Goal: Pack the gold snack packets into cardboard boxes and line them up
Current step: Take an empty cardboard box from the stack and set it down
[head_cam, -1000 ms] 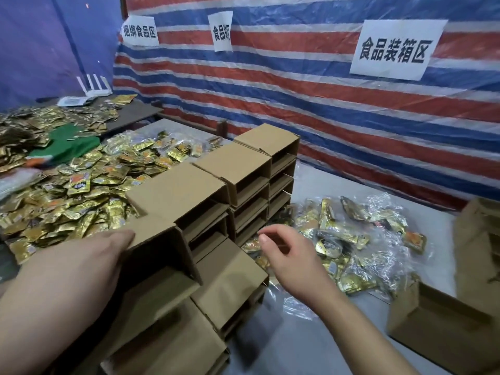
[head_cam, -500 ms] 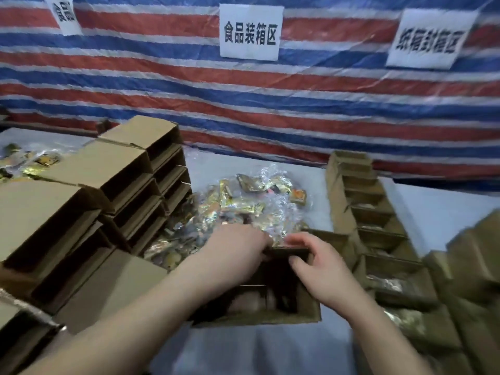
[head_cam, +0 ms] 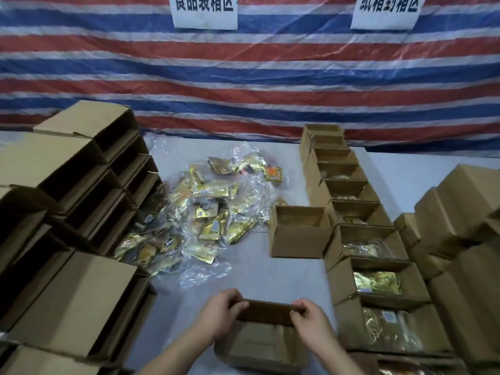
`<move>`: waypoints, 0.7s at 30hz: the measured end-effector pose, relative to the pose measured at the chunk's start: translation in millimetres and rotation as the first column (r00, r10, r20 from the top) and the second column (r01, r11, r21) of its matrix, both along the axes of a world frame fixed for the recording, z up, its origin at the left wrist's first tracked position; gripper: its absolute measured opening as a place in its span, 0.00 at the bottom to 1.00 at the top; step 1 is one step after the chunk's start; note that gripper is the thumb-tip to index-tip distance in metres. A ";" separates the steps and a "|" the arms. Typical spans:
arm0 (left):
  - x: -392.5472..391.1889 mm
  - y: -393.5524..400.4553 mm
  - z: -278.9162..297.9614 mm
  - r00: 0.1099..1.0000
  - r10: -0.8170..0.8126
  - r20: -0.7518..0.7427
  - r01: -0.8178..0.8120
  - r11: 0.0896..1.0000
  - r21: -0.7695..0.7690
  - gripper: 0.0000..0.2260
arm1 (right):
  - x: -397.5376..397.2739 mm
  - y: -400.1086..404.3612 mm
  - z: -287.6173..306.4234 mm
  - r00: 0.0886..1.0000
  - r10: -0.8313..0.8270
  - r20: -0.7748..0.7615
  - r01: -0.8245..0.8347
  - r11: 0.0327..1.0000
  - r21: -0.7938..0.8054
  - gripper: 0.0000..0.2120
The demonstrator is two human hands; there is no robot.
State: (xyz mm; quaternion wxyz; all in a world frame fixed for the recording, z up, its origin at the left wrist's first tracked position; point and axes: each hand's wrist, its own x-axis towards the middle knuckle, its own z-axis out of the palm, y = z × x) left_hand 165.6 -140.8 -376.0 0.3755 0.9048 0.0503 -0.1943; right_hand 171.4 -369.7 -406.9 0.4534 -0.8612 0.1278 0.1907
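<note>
From the head camera I see my left hand (head_cam: pixel 219 318) and my right hand (head_cam: pixel 311 323) holding a small open brown cardboard box (head_cam: pixel 263 339) at the near edge of the pale grey table (head_cam: pixel 270 272). Each hand curls over one end of the box's far top flap, fingers hooked on the edge and thumbs toward me (the inside of the box is dim, so I cannot tell whether anything lies in it). Beyond the box, in the middle of the table, a loose heap of shiny gold snack packets (head_cam: pixel 208 212) lies tangled in crumpled clear plastic wrap (head_cam: pixel 205 272). Just right of the heap stands a single open cardboard box (head_cam: pixel 297 231), apart from my hands. Along the right runs a straight row of open-topped cardboard boxes (head_cam: pixel 359 220), touching end to end; the nearer ones show gold packets inside. On the left, stacked empty cardboard boxes (head_cam: pixel 75 190) lie on their sides, openings facing the heap. More brown boxes (head_cam: pixel 460 212) sit at far right. Behind hangs a red, white and blue striped tarp (head_cam: pixel 243 71) with two white paper signs (head_cam: pixel 205 10).
</note>
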 end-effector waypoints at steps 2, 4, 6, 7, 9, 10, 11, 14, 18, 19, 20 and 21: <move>-7.9 3.8 -16.7 0.999 0.037 0.014 -0.037 0.999 -0.016 0.07 | -6.4 9.2 -14.7 0.995 -0.093 -0.045 0.094 0.996 0.014 0.11; -12.4 6.9 -27.8 0.997 0.066 0.035 -0.065 0.998 -0.027 0.08 | -10.7 20.5 -22.3 0.987 -0.151 -0.054 0.152 0.988 0.007 0.10; -13.4 10.1 -34.0 0.992 0.110 0.064 -0.107 0.993 -0.041 0.08 | -11.1 30.4 -23.4 0.982 -0.183 -0.042 0.182 0.983 -0.020 0.08; -13.0 11.7 -36.3 0.989 0.127 0.076 -0.123 0.991 -0.045 0.08 | -10.2 33.4 -22.9 0.981 -0.190 -0.028 0.190 0.981 -0.031 0.07; -12.4 14.5 -39.7 0.986 0.138 0.091 -0.135 0.990 -0.038 0.08 | -8.3 36.3 -21.9 0.983 -0.182 0.002 0.182 0.982 -0.043 0.07; -12.9 15.2 -41.4 0.985 0.144 0.097 -0.141 0.989 -0.033 0.08 | -8.3 36.9 -21.2 0.986 -0.168 0.012 0.168 0.984 -0.050 0.08; -13.7 15.3 -43.1 0.983 0.153 0.106 -0.151 0.988 -0.027 0.08 | -8.9 37.5 -20.8 0.988 -0.154 0.021 0.155 0.986 -0.056 0.08; -18.7 13.7 -46.5 0.975 0.166 0.149 -0.168 0.986 0.000 0.09 | -13.1 37.6 -20.2 0.990 -0.137 0.039 0.140 0.988 -0.069 0.07; -24.2 14.0 -46.0 0.971 0.131 0.200 -0.140 0.990 0.032 0.09 | -16.2 36.6 -19.0 0.991 -0.133 0.011 0.133 0.988 -0.074 0.06; -24.4 15.0 -45.3 0.972 0.117 0.203 -0.127 0.991 0.036 0.10 | -16.1 36.4 -18.0 0.991 -0.136 0.002 0.136 0.988 -0.073 0.05; -24.5 15.9 -44.3 0.975 0.104 0.197 -0.114 0.993 0.038 0.10 | -15.4 36.2 -17.1 0.991 -0.137 -0.007 0.136 0.988 -0.070 0.05; -24.7 16.9 -43.1 0.978 0.095 0.183 -0.102 0.994 0.028 0.11 | -15.2 35.7 -16.6 0.990 -0.138 -0.019 0.136 0.989 -0.062 0.05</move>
